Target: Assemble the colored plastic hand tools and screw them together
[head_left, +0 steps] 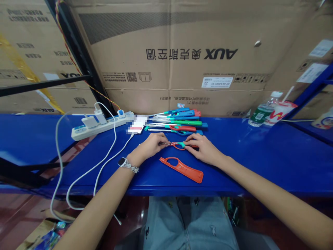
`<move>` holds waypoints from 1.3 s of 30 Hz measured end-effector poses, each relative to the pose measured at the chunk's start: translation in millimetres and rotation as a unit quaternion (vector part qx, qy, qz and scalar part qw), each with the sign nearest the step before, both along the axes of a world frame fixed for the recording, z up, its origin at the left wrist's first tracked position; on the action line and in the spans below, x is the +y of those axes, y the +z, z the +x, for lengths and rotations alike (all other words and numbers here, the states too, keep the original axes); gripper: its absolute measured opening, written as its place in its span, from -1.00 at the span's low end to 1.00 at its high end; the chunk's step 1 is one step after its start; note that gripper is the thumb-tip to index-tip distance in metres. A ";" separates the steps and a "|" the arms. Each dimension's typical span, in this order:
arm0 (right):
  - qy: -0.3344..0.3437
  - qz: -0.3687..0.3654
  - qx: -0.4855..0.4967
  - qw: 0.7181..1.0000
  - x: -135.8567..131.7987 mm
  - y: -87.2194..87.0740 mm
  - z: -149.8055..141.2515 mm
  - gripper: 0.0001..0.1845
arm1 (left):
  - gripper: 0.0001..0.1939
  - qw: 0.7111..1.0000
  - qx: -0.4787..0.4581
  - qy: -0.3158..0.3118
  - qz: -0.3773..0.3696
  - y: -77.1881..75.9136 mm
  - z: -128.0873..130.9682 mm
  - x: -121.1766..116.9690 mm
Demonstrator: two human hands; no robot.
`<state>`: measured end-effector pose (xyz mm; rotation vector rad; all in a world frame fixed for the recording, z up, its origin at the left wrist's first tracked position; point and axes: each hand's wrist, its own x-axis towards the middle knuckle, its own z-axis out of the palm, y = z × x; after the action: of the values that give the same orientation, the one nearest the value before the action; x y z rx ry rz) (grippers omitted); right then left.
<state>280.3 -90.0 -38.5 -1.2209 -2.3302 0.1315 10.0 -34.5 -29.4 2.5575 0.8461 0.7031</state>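
A long-nosed lighter (178, 145) with a red body and a green trigger (182, 144) lies between my hands, just above or on the table. My left hand (155, 143) pinches it at the thin metal nozzle end. The fingers of my right hand (202, 147) close on it at the trigger and handle. Nearer to me, a loose orange-red half shell (185, 168) of a lighter rests on the table, its hollow side up. Behind my hands lies a pile of several long lighters (179, 121) in blue, green and red.
On the blue table (247, 166), a white power strip (102, 125) with plugs and trailing cables (114, 139) sits left, beside a phone (137, 124). A water bottle (262, 113) and a paper cup (279, 113) stand right. Large cardboard boxes (182, 31) rise behind.
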 end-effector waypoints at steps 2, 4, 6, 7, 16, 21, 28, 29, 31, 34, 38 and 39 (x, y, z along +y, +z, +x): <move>-0.001 0.002 0.000 1.000 -0.3 0.2 -0.4 -0.75 | -0.85 1.000 0.006 0.003 0.000 0.9 1.1 -1.5; -0.005 0.002 0.001 1.000 -1.4 1.2 -1.1 -0.77 | -0.85 1.000 0.012 0.011 0.001 1.5 2.5 -2.7; -0.014 -0.002 -0.004 1.000 -3.1 3.9 -2.7 -0.79 | -0.84 1.000 0.013 0.014 -0.002 1.1 3.4 -3.0; -0.020 -0.005 -0.008 1.000 -3.9 6.1 -4.3 -0.81 | -0.84 1.000 0.010 0.014 -0.004 0.4 3.6 -2.6; 0.010 -0.010 -0.106 0.994 13.9 34.5 -49.2 -0.85 | -0.85 1.000 -0.011 0.008 0.002 -6.8 2.5 1.5; 0.030 0.012 -0.125 0.992 16.2 25.2 -55.9 -0.82 | -0.79 0.998 -0.045 0.016 -0.041 -7.5 4.6 -0.1; 0.023 0.063 -0.101 0.993 7.8 4.1 -52.2 -0.75 | -0.82 0.998 -0.040 0.028 -0.040 -7.4 10.8 -5.5; 0.022 0.063 -0.099 0.993 7.9 3.5 -52.5 -0.76 | -0.82 0.998 -0.036 0.031 -0.037 -7.0 11.3 -6.2; 0.019 0.060 -0.095 0.994 8.4 3.8 -52.8 -0.77 | -0.83 0.999 -0.026 0.034 -0.021 -5.3 10.9 -7.3; 0.013 0.053 -0.093 0.994 8.6 5.5 -52.6 -0.77 | -0.83 0.999 -0.004 0.043 0.020 -0.6 6.4 -7.6; 0.004 0.048 -0.088 0.995 6.9 7.6 -52.9 -0.77 | -0.89 0.998 0.033 0.047 0.009 4.8 -1.2 -5.6; 0.003 0.047 -0.087 0.995 6.3 8.1 -53.1 -0.77 | -0.89 0.998 0.039 0.044 0.001 5.2 -2.0 -4.9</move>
<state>227.2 -83.7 -30.4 -1.2221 -2.4587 -0.0853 8.0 -39.4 -24.2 2.5775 0.9879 0.6340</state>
